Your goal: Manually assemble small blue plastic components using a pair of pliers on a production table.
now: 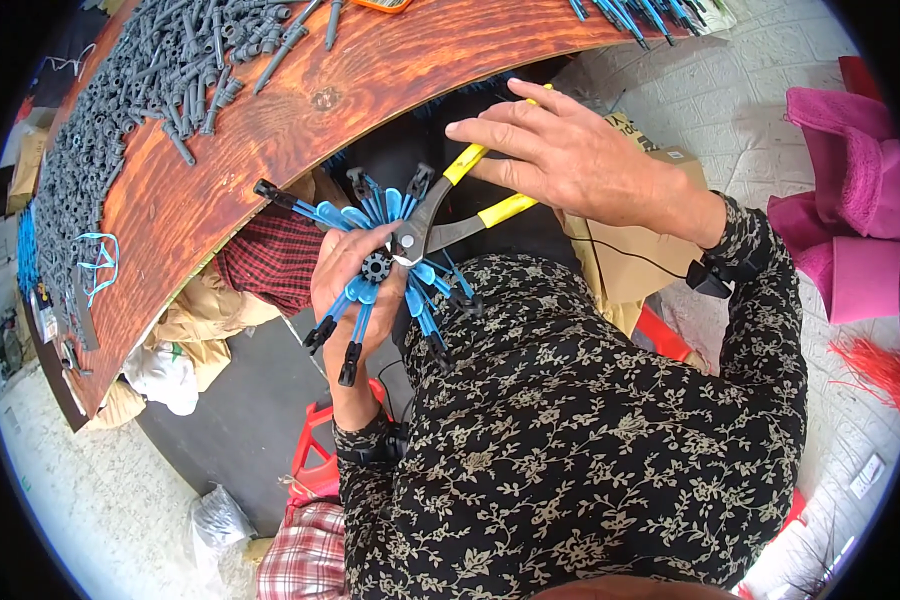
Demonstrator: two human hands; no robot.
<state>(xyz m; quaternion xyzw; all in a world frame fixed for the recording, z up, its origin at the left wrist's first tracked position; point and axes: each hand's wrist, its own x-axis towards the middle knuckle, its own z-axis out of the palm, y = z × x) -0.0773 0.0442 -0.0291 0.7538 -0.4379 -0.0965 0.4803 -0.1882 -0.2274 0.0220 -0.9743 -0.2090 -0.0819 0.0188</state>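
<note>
My left hand [342,272] grips a spoked assembly by its middle, where a round black hub [376,266] shows. Thin blue rods with pale blue pieces fan out from it on all sides, each ending in a black tip. My right hand [595,165] is wrapped over the yellow handles of a pair of pliers [432,222]. The handles stand apart. The grey jaws lie at the hub beside my left fingertips; whether they bite on a part cannot be made out.
A wooden table [340,120] curves across the upper left, with a large heap of grey plastic parts [160,90]. More blue rods [635,15] lie at its far edge. A cardboard box [630,250] stands at the right, near pink cloth [850,190]. A red stool [315,450] is below left.
</note>
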